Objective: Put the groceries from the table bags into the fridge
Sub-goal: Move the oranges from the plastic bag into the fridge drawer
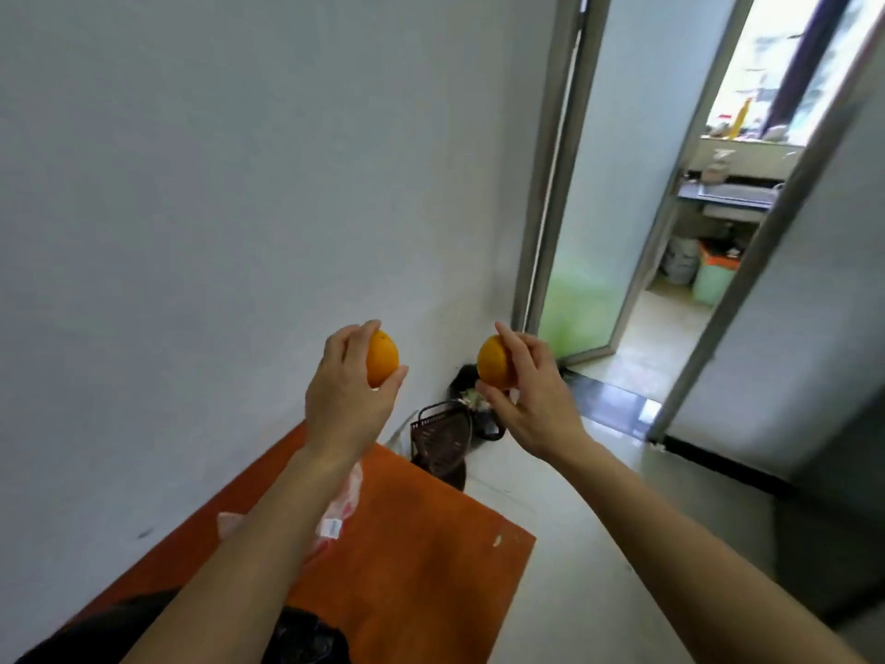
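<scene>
My left hand is raised in front of the white wall and grips an orange between fingers and thumb. My right hand is raised beside it and grips a second orange. The two fruits are apart, about a hand's width between them. Below my left forearm lies a clear plastic bag with a white label on the orange table. A black bag lies at the table's near edge. No fridge is recognisable in view.
A dark basket and a black bag of rubbish stand on the floor past the table's far corner. An open doorway leads to a kitchen with a counter and a green bin. A grey surface fills the right side.
</scene>
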Available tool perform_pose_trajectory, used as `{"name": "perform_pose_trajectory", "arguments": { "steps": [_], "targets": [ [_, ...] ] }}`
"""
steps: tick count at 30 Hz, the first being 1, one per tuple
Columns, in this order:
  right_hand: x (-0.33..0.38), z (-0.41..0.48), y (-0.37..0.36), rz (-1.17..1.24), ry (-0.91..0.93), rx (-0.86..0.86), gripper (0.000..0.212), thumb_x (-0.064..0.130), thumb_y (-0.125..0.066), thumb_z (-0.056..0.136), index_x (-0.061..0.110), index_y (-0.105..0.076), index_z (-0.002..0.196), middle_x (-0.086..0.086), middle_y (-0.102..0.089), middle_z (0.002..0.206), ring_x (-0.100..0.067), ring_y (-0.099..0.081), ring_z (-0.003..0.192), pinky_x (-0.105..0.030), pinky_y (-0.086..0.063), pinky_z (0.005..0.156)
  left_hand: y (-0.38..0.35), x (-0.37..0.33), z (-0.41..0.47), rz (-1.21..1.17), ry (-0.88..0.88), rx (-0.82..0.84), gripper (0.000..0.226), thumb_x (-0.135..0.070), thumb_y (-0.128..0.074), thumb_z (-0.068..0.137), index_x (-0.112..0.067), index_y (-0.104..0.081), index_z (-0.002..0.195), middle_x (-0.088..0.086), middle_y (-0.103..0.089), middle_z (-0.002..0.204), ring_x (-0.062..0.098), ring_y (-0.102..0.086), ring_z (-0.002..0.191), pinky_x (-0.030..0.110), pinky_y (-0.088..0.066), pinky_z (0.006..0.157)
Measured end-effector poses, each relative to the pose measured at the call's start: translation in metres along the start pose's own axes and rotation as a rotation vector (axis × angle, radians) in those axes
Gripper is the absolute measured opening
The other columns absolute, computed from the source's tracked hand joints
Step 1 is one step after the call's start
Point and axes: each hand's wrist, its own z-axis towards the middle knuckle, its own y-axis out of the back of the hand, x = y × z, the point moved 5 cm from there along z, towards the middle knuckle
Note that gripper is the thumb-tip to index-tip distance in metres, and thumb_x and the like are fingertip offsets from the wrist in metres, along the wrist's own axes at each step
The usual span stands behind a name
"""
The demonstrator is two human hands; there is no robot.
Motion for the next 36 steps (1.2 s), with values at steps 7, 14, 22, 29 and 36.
{"name": "perform_pose_trajectory", "arguments": {
  "steps": [7, 14, 22, 29, 36],
  "targets": [
    [-0.082, -0.107, 0.216, -0.231, -0.190, -0.322, 0.079, 0.042, -0.068, 0.092, 0.040, -0.019, 0.154, 0.000, -0.031, 0.147, -0.025, -0.047, 0.125, -0.035, -0.050, 0.097, -0.067, -0.230, -0.037, -0.244, -0.414, 0.094, 0.066, -0.044, -0.071, 0.087, -0.026, -0.043, 0.144, 0.005, -0.044, 0.142, 0.029, -0.057, 0.113, 0.038, -0.052, 0.084],
    [-0.157, -0.281, 0.423, -0.325, -0.372, -0.606, 0.080, 0.039, -0.070, 0.090, 0.031, -0.022, 0.154, -0.005, -0.034, 0.146, -0.024, -0.048, 0.124, -0.041, -0.047, 0.099, -0.114, -0.460, -0.159, -0.480, -0.704, 0.141, 0.070, -0.045, -0.072, 0.085, -0.028, -0.039, 0.144, 0.005, -0.046, 0.142, 0.027, -0.056, 0.115, 0.034, -0.053, 0.083],
    [-0.222, -0.477, 0.613, -0.505, -0.553, -0.759, 0.077, 0.045, -0.066, 0.092, 0.029, -0.024, 0.154, -0.003, -0.035, 0.144, -0.024, -0.047, 0.123, -0.036, -0.043, 0.088, -0.170, -0.676, -0.308, -0.610, -0.869, 0.301, 0.073, -0.051, -0.070, 0.085, -0.029, -0.036, 0.146, 0.001, -0.041, 0.143, 0.022, -0.053, 0.117, 0.031, -0.053, 0.087],
    [-0.273, -0.529, 0.718, -0.558, -0.609, -0.868, 0.076, 0.043, -0.067, 0.091, 0.028, -0.028, 0.154, -0.005, -0.038, 0.143, -0.024, -0.047, 0.125, -0.033, -0.039, 0.092, -0.212, -0.795, -0.335, -0.657, -0.925, 0.341, 0.071, -0.054, -0.068, 0.085, -0.035, -0.035, 0.145, -0.002, -0.040, 0.142, 0.021, -0.052, 0.117, 0.039, -0.055, 0.090],
    [-0.360, -0.503, 0.785, -0.594, -0.591, -0.860, 0.079, 0.045, -0.067, 0.091, 0.031, -0.023, 0.155, -0.004, -0.035, 0.144, -0.024, -0.047, 0.126, -0.038, -0.044, 0.097, -0.283, -0.893, -0.315, -0.748, -0.922, 0.302, 0.068, -0.049, -0.070, 0.085, -0.029, -0.041, 0.144, -0.001, -0.042, 0.137, 0.022, -0.054, 0.112, 0.037, -0.052, 0.087]
  ]
}}
